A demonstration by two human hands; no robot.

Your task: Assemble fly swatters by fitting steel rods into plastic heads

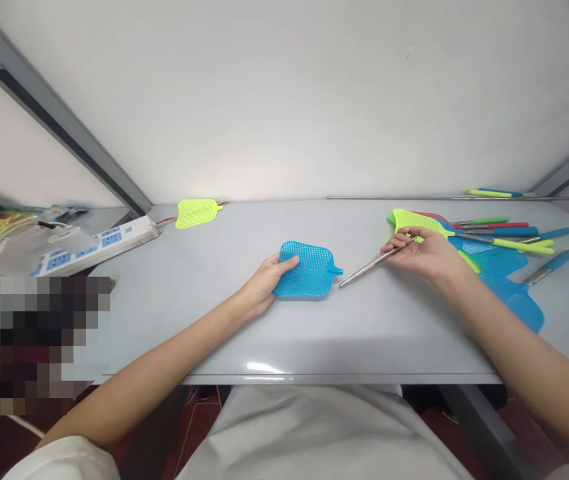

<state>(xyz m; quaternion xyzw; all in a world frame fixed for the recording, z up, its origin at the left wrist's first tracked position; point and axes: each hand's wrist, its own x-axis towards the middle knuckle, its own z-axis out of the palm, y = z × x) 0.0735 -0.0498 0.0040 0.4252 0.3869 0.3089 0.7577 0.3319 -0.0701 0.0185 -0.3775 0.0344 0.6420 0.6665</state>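
My left hand (268, 279) grips the left edge of a blue fly swatter head (309, 270), thumb on top of the mesh. Its short neck points right. In my right hand (417, 252) is a thin metal rod (367, 267), slanting down to the left. The rod's lower tip is close to the neck but apart from it. Just beyond my right hand lies a pile of fly swatters, with a yellow-green swatter head (409, 219) on top and blue swatter heads (517, 303) below. Part of the pile is hidden by my right hand and forearm.
A yellow-green swatter head (197, 213) lies at the back left, near a white power strip (109, 241). Along the back right runs a long thin metal rod (394, 197). Coloured handles (524, 245) stick out of the pile. The grey table (284, 347) ends close to my body.
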